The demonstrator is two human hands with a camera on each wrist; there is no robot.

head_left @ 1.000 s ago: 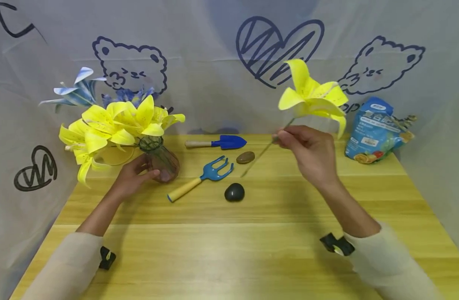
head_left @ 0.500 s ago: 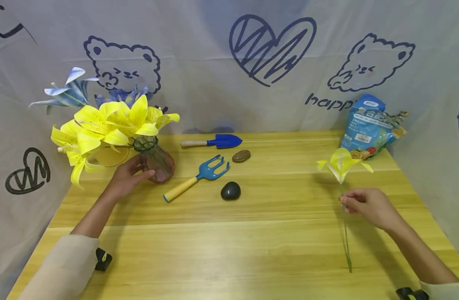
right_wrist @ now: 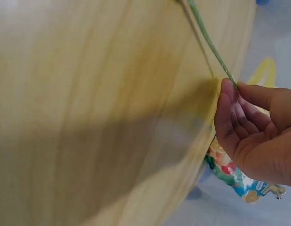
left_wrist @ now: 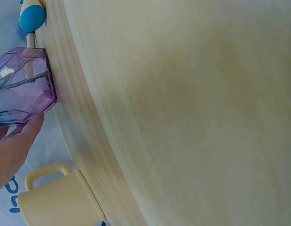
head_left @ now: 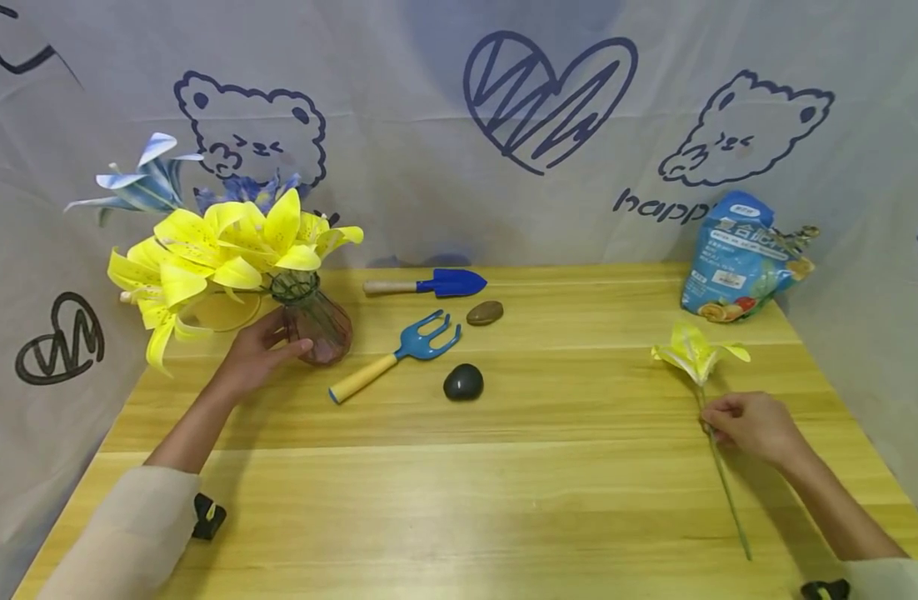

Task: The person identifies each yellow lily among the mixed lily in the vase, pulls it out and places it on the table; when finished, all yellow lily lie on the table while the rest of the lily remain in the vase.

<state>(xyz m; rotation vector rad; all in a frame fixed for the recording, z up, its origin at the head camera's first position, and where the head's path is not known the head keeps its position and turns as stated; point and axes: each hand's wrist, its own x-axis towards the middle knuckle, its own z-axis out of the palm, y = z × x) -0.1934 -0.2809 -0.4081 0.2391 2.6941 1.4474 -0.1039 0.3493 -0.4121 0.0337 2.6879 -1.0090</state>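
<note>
Tabletop (head_left: 459, 500), wooden, pale yellow, grain running crosswise. At its near edge, one left sleeve (head_left: 125, 529) and one right sleeve (head_left: 890, 579), both off-white, each with a small black wrist device (head_left: 208, 517) beside the cuff.

Right hand (head_left: 755, 427): thumb and fingertips pinching a green stem (head_left: 731, 500) just below the bloom. On that stem, one yellow lily (head_left: 695, 357), bloom pointing away from the person, lower stem end towards the near edge; contact between stem end and wood not clear.

Black stone (head_left: 463, 382), smooth, rounded, near the middle. Left hand (head_left: 260, 354): thumb and fingers about the lower body of a vase (head_left: 326, 332), clear glass tinted purple, at far left. Garden fork (head_left: 421, 342), blue tines, yellow handle, between vase and black stone, tines pointing up and right. Brown stone (head_left: 485, 313), oval, just beyond the tines. In the vase, several yellow flowers (head_left: 234, 242) leaning left, plus one pale blue flower (head_left: 140, 187) and a blue-violet cluster (head_left: 252, 192) behind. Yellow mug (left_wrist: 65, 200), partly hidden behind the blooms in the head view.

Trowel (head_left: 459, 283), blue blade, wooden handle to the left, by the far edge. Blue printed bag (head_left: 729, 262), upright, at the far right corner. Last, pale cloth backdrop (head_left: 399, 167) with dark line drawings: bear faces, hearts, lettering.
</note>
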